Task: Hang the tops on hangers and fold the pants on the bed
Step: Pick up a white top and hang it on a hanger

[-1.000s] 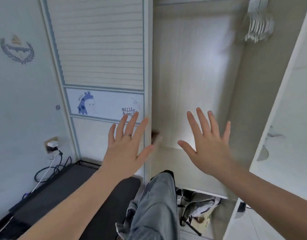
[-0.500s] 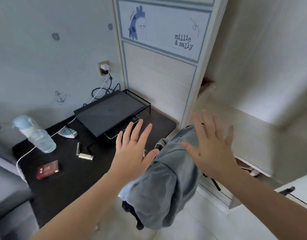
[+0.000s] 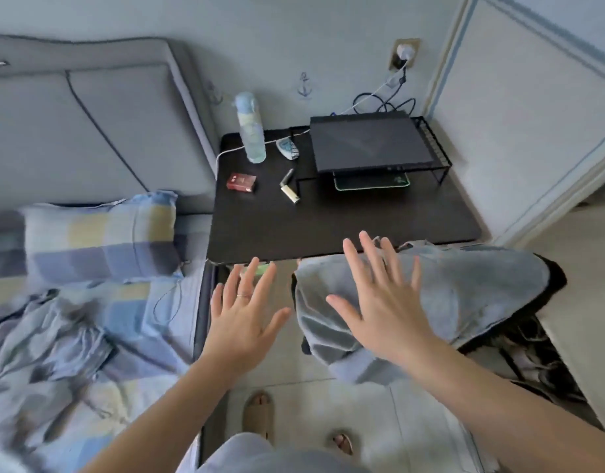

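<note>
— Two hands, grip?
— Left hand (image 3: 241, 322), right hand (image 3: 379, 302): fingers spread, holding nothing, centre frame.
— Clothes?
— Grey-blue fabric garment (image 3: 471, 295) draped behind right hand, contact unclear. Blue-yellow checked bed (image 3: 140, 322) lower left, black table (image 3: 328, 230) beyond.

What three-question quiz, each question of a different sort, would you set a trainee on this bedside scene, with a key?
1. True or false: the left hand and the right hand are both spread open and hold nothing.
2. The water bottle stands on: A a chair, B the black table, C a windowsill.
3. Fill in: the hand that shows in front of the grey garment is the ___ one.
Key: 1 true; 2 B; 3 right.
</note>
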